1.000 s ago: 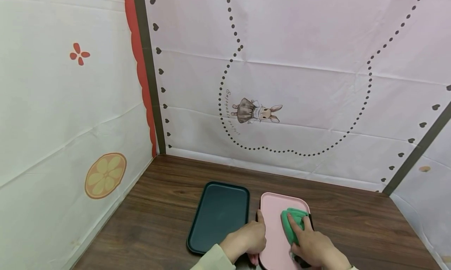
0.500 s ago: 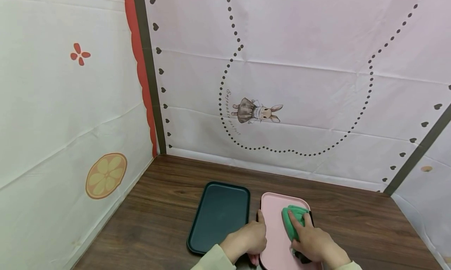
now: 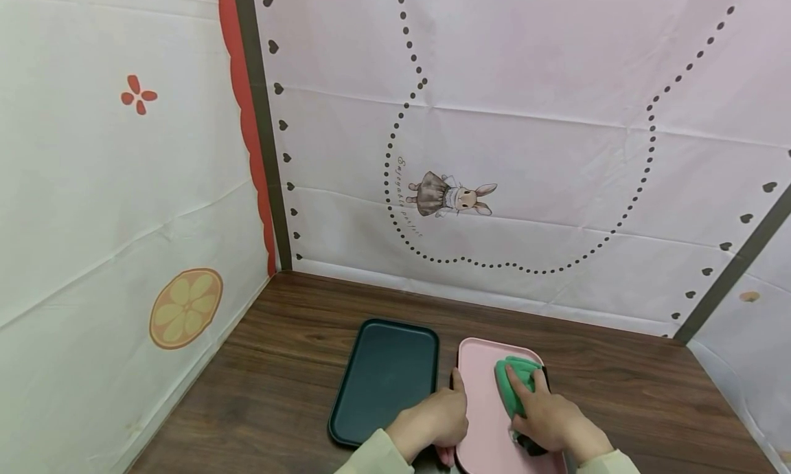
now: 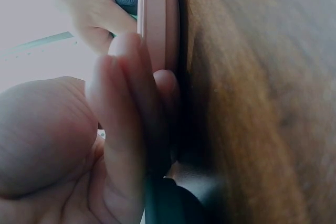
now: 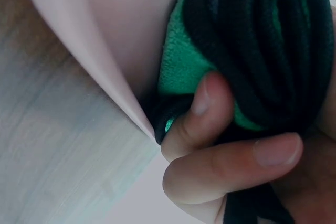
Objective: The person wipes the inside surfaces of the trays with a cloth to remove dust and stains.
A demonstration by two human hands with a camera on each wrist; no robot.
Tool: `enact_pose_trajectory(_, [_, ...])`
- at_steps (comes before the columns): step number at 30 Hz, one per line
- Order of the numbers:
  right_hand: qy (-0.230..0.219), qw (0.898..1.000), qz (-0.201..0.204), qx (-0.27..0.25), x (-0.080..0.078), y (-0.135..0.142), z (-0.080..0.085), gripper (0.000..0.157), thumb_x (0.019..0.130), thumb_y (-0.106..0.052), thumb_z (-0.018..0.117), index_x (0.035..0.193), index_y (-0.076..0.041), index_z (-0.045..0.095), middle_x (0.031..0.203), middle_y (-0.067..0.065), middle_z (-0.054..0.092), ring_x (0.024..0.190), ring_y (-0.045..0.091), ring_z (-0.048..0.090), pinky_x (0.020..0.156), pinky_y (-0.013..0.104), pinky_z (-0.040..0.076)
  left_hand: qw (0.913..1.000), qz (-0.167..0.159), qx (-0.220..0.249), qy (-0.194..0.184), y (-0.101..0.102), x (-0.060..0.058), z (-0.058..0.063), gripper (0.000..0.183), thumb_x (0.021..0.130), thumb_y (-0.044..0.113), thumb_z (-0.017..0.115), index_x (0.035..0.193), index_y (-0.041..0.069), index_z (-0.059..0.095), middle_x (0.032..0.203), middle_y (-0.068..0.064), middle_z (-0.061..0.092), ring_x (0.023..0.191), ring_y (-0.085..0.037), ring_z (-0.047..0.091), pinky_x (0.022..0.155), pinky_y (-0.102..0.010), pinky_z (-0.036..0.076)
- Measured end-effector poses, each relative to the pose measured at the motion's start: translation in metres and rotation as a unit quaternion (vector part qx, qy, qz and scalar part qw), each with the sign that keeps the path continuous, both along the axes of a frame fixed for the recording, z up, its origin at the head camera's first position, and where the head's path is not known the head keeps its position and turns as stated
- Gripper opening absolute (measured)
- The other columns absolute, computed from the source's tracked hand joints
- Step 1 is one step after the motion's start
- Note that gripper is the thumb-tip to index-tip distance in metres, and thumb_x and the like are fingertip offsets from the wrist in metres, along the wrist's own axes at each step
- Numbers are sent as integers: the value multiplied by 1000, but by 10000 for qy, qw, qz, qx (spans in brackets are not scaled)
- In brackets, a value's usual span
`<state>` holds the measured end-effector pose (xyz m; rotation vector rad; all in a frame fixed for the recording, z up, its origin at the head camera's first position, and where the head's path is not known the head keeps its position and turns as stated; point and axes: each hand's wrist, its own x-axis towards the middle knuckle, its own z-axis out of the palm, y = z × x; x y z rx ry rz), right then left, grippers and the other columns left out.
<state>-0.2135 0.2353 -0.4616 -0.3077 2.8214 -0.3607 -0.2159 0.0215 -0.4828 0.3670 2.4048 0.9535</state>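
A pink tray [image 3: 485, 419] lies on the wooden table in the head view. Along its left rim rests my left hand [image 3: 435, 419], one finger pointing straight away from me. In the left wrist view, the left fingers [image 4: 131, 93] touch the tray's outer side. My right hand [image 3: 552, 422] holds a folded green cloth [image 3: 516, 385] with dark edging down on the tray's right half. The right wrist view shows right fingers [image 5: 231, 166] curled against the bunched cloth [image 5: 184, 59], close beside the tray's rim. The cloth covers part of the tray's right edge.
A dark teal tray [image 3: 389, 385] lies just left of the pink tray, partly behind the left hand. The brown wooden table [image 3: 259, 378] is bounded by a white printed sheet [image 3: 346, 233] at the back and similar sheets at both sides.
My right hand has slid the green cloth slightly toward the pink tray's far right corner. The left hand and both trays have stayed nearly in place.
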Motion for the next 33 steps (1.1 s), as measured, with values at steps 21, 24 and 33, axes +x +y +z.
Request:
enact_pose_trajectory(21, [-196,9998,-5,46,-11,1,2,86,94,-29,72,164,-10,28,144,40,34,57,25,57,53,43,51,9995,-23,-90,290,0,2,1,79,99,2,54,163,-7,10,42,-7,59,28,-12,52,32,-27,46])
enact_pose_trajectory(24, [-127,9998,23,127,-12,1,1,86,93,-30,73,164,-9,29,144,40,34,60,27,59,55,46,52,9996,14,-70,267,0,3,2,79,99,2,55,164,-6,10,43,-8,60,28,-12,51,32,-27,46])
enact_pose_trajectory(33, [-79,9996,-32,267,-18,-1,2,87,92,-32,73,164,-9,30,153,45,27,65,29,62,59,50,55,9998,-1,-30,214,0,3,3,79,99,2,54,164,-6,9,43,-8,60,29,-13,52,32,-28,46])
